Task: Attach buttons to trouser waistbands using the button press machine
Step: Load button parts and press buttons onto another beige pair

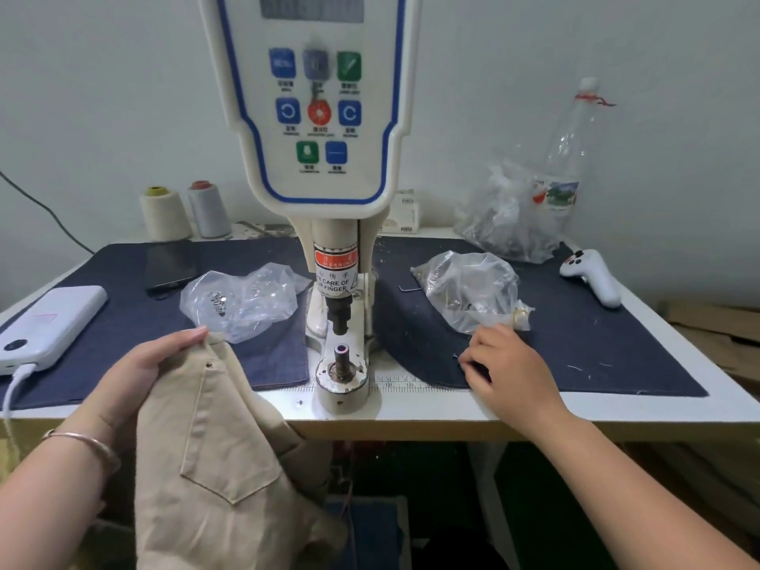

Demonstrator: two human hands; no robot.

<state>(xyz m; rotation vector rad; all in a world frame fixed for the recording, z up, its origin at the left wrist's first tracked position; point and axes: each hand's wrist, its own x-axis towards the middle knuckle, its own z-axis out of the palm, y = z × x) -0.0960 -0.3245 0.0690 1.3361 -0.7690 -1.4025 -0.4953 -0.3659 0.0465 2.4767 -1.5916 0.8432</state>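
The button press machine point(329, 129) stands at the table's middle, its punch point(340, 318) above the lower die post point(342, 357). My left hand point(156, 364) grips the top edge of beige trousers point(218, 458), which hang over the table's front edge left of the die. My right hand point(508, 370) rests on the dark cloth mat point(608, 347) with its fingers curled at the mat; whether they pinch anything is hidden. Just beyond it lies a clear plastic bag of gold buttons point(473, 290). A second clear bag with silver parts point(242, 300) lies left of the machine.
A white power bank point(49, 327) with a cable lies at the left edge, a dark phone point(172, 265) behind it. Two thread cones point(183, 211) stand at the back left. A larger plastic bag point(510, 216), a clear bottle point(567, 158) and a white controller point(594, 275) sit at the right.
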